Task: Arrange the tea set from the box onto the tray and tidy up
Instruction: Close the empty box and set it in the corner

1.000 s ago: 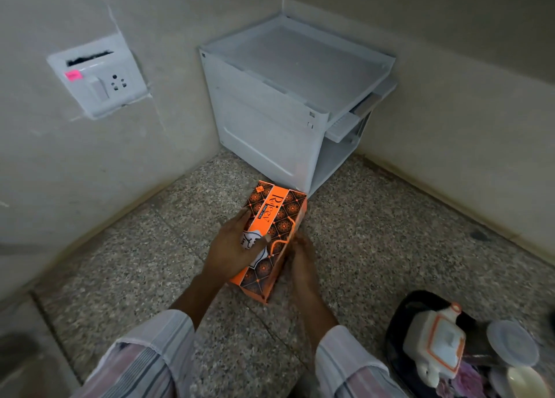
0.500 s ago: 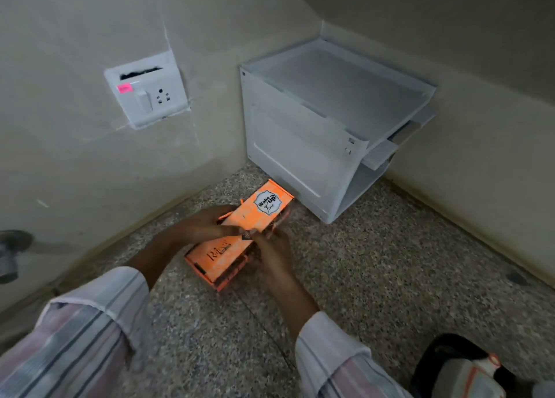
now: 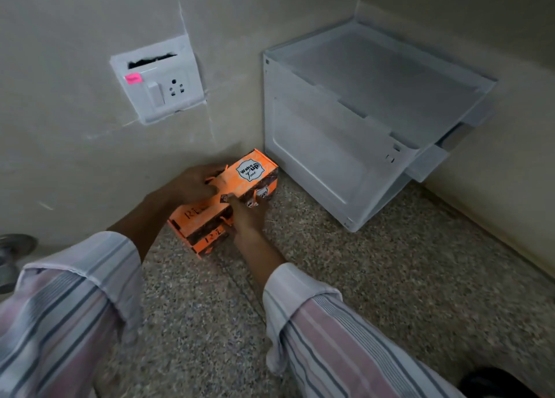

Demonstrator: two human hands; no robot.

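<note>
An orange tea-set box (image 3: 240, 184) with dark patterned sides lies on its long side on the speckled floor, close to the wall and just left of the white cabinet. My left hand (image 3: 192, 184) lies over its top on the wall side. My right hand (image 3: 246, 214) grips its near side, fingers on the flap edge. A dark curved edge at the bottom right corner is the black tray (image 3: 495, 381); the tea set is out of view.
A white plastic drawer cabinet (image 3: 345, 145) stands in the corner to the right of the box. A wall socket plate (image 3: 159, 79) with a pink sticker is above the box. A metal fitting (image 3: 12, 253) sticks out at the far left.
Both hands have turned the box onto its side and carried it left toward the wall. The view has swung left, so the tray with the teapot has almost left the frame.
</note>
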